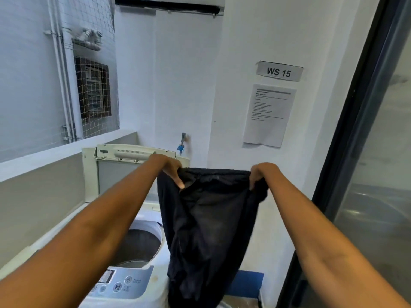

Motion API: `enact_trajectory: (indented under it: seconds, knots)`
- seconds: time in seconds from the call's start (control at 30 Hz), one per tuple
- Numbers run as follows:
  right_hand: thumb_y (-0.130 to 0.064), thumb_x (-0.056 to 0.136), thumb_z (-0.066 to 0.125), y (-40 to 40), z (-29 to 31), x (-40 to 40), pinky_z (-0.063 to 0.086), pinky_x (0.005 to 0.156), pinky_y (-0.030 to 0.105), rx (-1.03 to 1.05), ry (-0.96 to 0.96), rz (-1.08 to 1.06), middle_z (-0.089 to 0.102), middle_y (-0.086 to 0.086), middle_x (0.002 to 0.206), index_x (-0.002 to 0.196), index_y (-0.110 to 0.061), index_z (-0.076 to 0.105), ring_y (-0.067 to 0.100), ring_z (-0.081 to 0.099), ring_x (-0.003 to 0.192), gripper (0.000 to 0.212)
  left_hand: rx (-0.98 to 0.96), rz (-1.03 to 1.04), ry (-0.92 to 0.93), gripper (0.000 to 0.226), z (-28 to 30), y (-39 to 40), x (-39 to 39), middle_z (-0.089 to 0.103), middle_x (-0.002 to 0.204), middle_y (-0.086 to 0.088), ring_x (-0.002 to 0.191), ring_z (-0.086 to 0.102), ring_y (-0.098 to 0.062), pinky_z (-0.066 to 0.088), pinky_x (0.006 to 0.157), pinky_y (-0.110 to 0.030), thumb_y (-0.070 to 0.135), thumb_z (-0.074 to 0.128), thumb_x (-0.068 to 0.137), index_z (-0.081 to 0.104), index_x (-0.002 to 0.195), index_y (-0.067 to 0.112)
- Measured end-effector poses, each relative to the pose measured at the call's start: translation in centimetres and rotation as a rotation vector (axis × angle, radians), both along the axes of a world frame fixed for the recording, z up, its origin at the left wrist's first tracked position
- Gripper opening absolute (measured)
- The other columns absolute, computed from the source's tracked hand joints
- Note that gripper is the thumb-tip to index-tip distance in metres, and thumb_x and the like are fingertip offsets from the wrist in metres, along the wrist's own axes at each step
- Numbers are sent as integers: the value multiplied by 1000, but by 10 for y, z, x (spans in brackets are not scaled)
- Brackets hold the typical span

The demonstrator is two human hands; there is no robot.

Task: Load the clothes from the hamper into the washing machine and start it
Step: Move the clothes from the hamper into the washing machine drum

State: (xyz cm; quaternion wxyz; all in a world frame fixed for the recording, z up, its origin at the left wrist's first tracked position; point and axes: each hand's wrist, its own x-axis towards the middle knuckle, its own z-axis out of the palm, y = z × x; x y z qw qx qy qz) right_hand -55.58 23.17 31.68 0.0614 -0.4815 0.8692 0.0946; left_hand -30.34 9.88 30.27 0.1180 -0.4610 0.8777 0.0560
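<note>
A black garment [209,223] hangs spread out in front of me, held up by its top edge. My left hand [170,168] pinches its left corner and my right hand [261,175] grips its right corner. It hangs just right of the open drum [138,247] of a white top-loading washing machine [153,210]. The machine's lid [124,172] stands raised at the back. Its control panel [124,283] with round buttons lies at the near edge. Part of a blue hamper [249,281] shows below the garment.
A low grey wall with a white ledge [44,158] runs along the left. A tap [182,141] sticks out of the white wall behind the machine. A "WS 15" sign [279,71] and a printed sheet [268,115] hang on the wall. A dark-framed glass door [367,174] stands at right.
</note>
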Motion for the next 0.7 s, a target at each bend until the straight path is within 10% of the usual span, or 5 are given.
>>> enact_trajectory:
  seconds: [0.1, 0.2, 0.37, 0.47, 0.7]
  knots:
    - [-31, 80, 62, -10, 5, 11, 43, 86, 34, -367, -49, 62, 59, 12, 120, 117, -11, 56, 31, 57, 109, 43, -246, 10, -76, 61, -7, -2, 1, 58, 122, -8, 114, 54, -28, 40, 100, -39, 53, 71, 72, 60, 114, 11]
    - [-24, 79, 62, -27, 7, 17, 42, 71, 31, -699, -420, 60, 59, 12, 97, 95, -7, 56, 29, 58, 89, 25, -369, 81, 361, 46, -14, -7, 4, 59, 116, -10, 114, 52, -29, 33, 101, -45, 53, 60, 80, 62, 104, 14]
    - [-5, 83, 58, -50, 22, 65, 48, 67, 28, -928, -1211, 198, 63, 14, 97, 111, 4, 59, 25, 59, 84, 29, 414, 73, 1545, 45, -16, 15, -15, 55, 123, -5, 111, 55, -19, 48, 88, -27, 31, 51, 95, 42, 134, 11]
    - [1, 82, 47, -59, 29, 95, 46, 73, 29, -768, -1200, 408, 61, 13, 97, 113, 4, 58, 23, 57, 87, 33, 666, 112, 1569, 41, -16, 24, -26, 65, 109, -7, 101, 63, -22, 53, 88, -29, 34, 47, 96, 49, 128, 9]
    - [-28, 77, 77, -72, -26, 86, 31, 108, 33, -864, -1127, 484, 10, 0, 157, 150, -24, 5, 17, 23, 142, 103, 352, 667, 2124, 40, -3, 4, -13, 64, 99, -12, 84, 61, -25, 50, 73, -30, 16, 68, 83, 56, 115, -4]
